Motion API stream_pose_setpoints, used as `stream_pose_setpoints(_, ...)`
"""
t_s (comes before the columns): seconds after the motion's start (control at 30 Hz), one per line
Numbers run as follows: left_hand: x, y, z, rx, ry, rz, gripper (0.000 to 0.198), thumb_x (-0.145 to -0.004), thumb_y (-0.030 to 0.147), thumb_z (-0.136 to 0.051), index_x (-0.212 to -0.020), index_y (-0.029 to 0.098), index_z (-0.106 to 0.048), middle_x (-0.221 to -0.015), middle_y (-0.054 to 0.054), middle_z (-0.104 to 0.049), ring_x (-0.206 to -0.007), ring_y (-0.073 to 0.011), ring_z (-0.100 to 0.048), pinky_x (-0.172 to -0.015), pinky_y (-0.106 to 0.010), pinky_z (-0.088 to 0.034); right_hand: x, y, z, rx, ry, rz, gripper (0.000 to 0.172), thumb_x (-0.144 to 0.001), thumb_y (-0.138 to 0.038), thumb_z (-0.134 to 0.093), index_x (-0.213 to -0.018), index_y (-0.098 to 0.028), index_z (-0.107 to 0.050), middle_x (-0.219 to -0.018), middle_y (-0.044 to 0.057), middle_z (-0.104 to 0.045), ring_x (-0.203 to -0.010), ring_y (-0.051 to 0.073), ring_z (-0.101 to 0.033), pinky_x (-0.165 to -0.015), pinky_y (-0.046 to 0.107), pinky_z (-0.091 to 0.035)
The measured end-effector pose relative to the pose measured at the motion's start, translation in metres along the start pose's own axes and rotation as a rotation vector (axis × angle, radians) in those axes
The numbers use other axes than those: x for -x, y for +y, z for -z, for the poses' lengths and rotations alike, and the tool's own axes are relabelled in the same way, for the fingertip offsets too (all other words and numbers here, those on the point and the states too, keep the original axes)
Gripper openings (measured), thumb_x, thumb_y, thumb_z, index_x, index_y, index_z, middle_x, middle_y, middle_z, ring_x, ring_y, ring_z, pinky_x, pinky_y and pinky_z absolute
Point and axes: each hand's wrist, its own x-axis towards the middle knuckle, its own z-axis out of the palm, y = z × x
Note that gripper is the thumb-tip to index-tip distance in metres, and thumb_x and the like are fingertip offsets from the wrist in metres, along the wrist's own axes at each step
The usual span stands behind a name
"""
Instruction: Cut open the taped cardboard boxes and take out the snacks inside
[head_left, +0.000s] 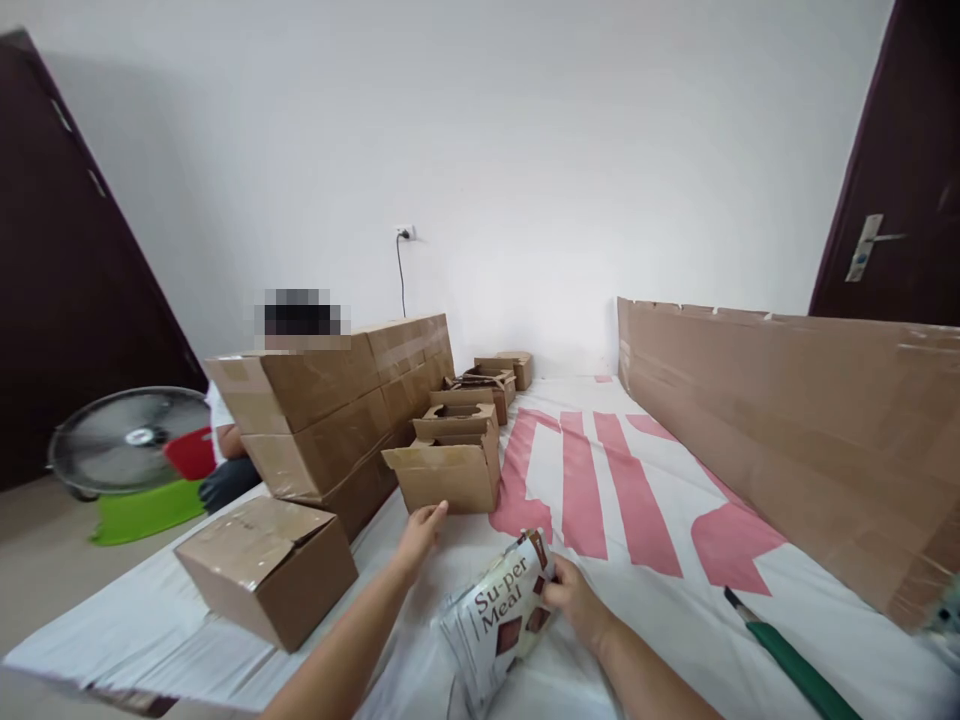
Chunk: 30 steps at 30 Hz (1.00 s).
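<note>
My right hand (pixel 576 600) grips a white "Su-per Meal" packet (pixel 501 618) low in the middle of the view, fingers closed on its right edge. More flat packets seem stacked beneath it. My left hand (pixel 421 530) reaches forward, fingers together and slightly curled, its tips touching the lower front of a small open cardboard box (pixel 447 478). That hand holds nothing. Behind this box a row of similar small open boxes (pixel 459 414) runs toward the wall.
A closed carton (pixel 268 566) lies left of my left arm, by stacked large cartons (pixel 330 420). A person (pixel 225 455) sits behind them near a floor fan (pixel 124 440). A cardboard wall (pixel 795 420) lines the right side. A green-handled tool (pixel 787 660) lies on the white-and-red sheet (pixel 645 560).
</note>
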Motion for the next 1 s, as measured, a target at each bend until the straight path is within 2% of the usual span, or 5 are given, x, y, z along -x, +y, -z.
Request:
stream_pose_setpoints(0.23, 0.083, 0.021, 0.002, 0.118, -0.308, -0.078, 0.072, -0.06, 0.046, -0.076, -0.121, 0.017, -0.053, -0.102, -0.008, -0.067, -0.092, -0.0247, -0.065, -0.079, -0.035, -0.052, -0.006, 0.011, 0.008, 0.047, 0.069, 0.04, 0.046, -0.068, -0.041, -0.07, -0.105, -0.017, -0.057, -0.095, 0.006, -0.067, -0.081, 0.021, -0.065, -0.075, 0.04, -0.055)
stream_pose_setpoints(0.47, 0.03, 0.017, 0.042, -0.123, -0.023, -0.091, 0.063, -0.063, 0.023, -0.068, -0.123, 0.021, -0.049, -0.109, -0.006, -0.063, -0.104, -0.0281, -0.06, -0.093, -0.042, -0.047, -0.007, 0.027, 0.016, 0.32, 0.148, 0.075, 0.044, -0.062, -0.027, -0.075, -0.103, -0.019, -0.062, -0.091, 0.003, -0.062, -0.089, 0.02, -0.058, -0.085, 0.038, -0.047)
stream_pose_setpoints(0.6, 0.001, 0.003, 0.059, -0.275, 0.182, -0.112, 0.081, -0.068, 0.02, -0.065, -0.141, 0.019, -0.029, -0.151, -0.013, -0.028, -0.141, -0.0327, -0.023, -0.114, -0.049, -0.024, -0.008, 0.029, 0.019, 0.402, 0.161, 0.056, 0.036, -0.065, -0.027, -0.072, -0.099, -0.02, -0.062, -0.086, 0.002, -0.061, -0.083, 0.018, -0.059, -0.076, 0.033, -0.048)
stream_pose_setpoints(0.83, 0.031, -0.033, 0.016, -0.389, 0.243, -0.134, 0.046, -0.075, 0.021, -0.059, -0.119, 0.009, -0.054, -0.146, -0.023, -0.031, -0.138, -0.0426, -0.025, -0.112, -0.058, -0.022, -0.006, 0.021, 0.017, 0.482, 0.125, 0.038, 0.024, -0.068, -0.026, -0.069, -0.091, -0.019, -0.064, -0.081, 0.001, -0.062, -0.074, 0.016, -0.058, -0.072, 0.032, -0.048)
stream_pose_setpoints(1.0, 0.048, 0.006, 0.032, -0.368, 0.298, -0.254, 0.038, -0.081, 0.022, -0.056, -0.117, 0.009, -0.054, -0.136, -0.021, -0.043, -0.134, -0.0344, -0.036, -0.111, -0.054, -0.029, -0.007, 0.019, 0.019, 0.485, 0.115, 0.045, 0.02, -0.072, -0.028, -0.065, -0.089, -0.018, -0.063, -0.076, -0.001, -0.06, -0.071, 0.015, -0.057, -0.069, 0.03, -0.047)
